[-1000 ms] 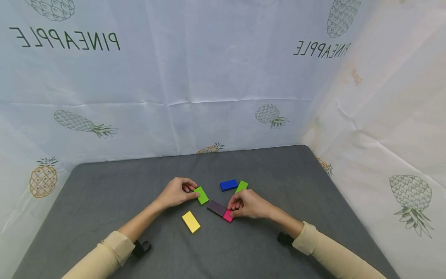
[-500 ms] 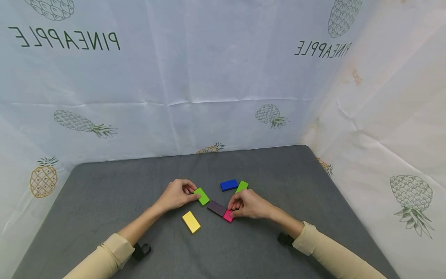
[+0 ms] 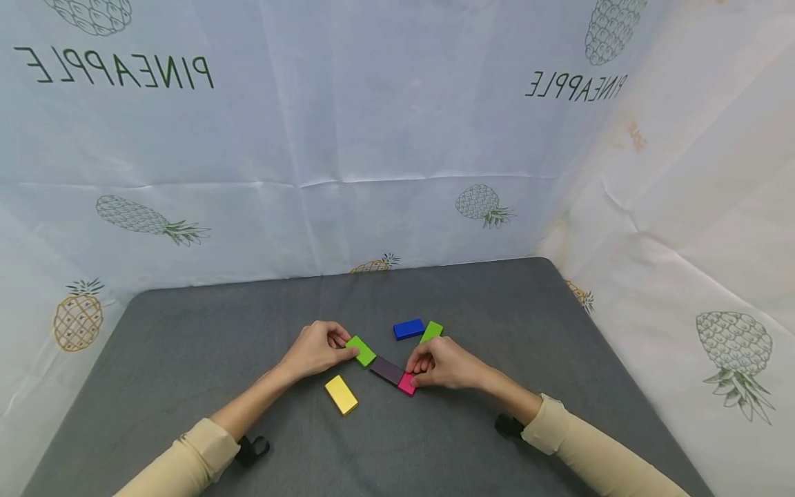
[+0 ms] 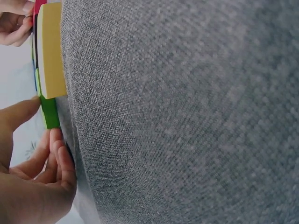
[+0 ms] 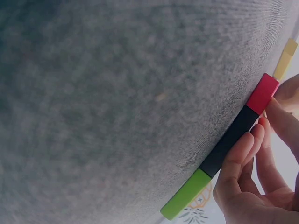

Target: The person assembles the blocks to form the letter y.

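Note:
My left hand point(image 3: 317, 348) pinches a flat green block point(image 3: 360, 351) between thumb and fingers, in the left wrist view too. The block's near end is right at the left end of a dark purple block point(image 3: 386, 370). At that block's other end lies a pinkish-red block point(image 3: 406, 384), which my right hand point(image 3: 448, 364) holds with thumb and fingers. The right wrist view shows the red block point(image 5: 262, 94) end to end with the dark one point(image 5: 229, 140), whose side the fingers partly cover. The three blocks form a slanting row on the table.
A yellow block point(image 3: 341, 395) lies in front of the row, nearer me. Behind my right hand are a blue block point(image 3: 408, 329) and a second green block point(image 3: 431, 332), partly hidden. The grey cloth table point(image 3: 205, 359) ends at a pineapple-print curtain point(image 3: 385, 124).
My left hand has slid the green block slightly towards me and to the right, closing the small gap to the dark block. The right hand stays on the red block.

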Action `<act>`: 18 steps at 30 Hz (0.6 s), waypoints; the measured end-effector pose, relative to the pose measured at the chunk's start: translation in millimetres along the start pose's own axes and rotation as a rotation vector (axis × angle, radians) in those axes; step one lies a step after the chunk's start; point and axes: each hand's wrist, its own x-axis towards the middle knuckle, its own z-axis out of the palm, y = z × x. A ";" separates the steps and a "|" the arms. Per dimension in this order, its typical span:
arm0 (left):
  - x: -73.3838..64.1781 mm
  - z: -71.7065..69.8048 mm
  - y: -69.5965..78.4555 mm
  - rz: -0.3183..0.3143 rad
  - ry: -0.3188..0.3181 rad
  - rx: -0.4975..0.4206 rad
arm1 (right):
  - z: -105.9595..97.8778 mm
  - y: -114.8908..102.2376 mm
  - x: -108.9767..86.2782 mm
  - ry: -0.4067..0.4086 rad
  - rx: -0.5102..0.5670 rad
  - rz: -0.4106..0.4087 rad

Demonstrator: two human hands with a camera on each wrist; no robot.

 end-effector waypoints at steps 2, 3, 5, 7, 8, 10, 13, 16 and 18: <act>-0.5 0.5 0.5 -0.004 -0.002 0.003 | -0.2 -0.6 0.0 0.000 -0.004 -0.001; -0.6 0.8 0.8 -0.004 -0.001 0.006 | -0.3 -0.9 0.0 0.001 -0.006 -0.001; -0.9 1.4 1.2 -0.006 0.000 0.013 | -0.4 -1.3 0.0 0.001 -0.007 -0.001; -1.1 1.8 1.5 -0.006 0.003 0.020 | -0.5 -1.6 -0.1 0.003 -0.009 0.000; -1.2 2.0 1.7 -0.006 0.005 0.023 | -0.5 -1.6 -0.1 0.003 -0.009 0.001; -1.5 2.3 2.0 -0.009 0.009 0.026 | -0.6 -1.7 0.0 0.001 -0.007 0.003; -1.9 2.8 2.3 -0.013 0.014 0.033 | -0.8 -2.0 0.1 0.001 -0.007 0.004; -2.3 3.0 2.9 -0.023 0.016 0.040 | -0.9 -2.0 0.2 0.002 -0.008 0.004; -2.5 3.1 3.5 -0.028 0.017 0.044 | -0.9 -1.9 0.3 0.002 -0.008 0.004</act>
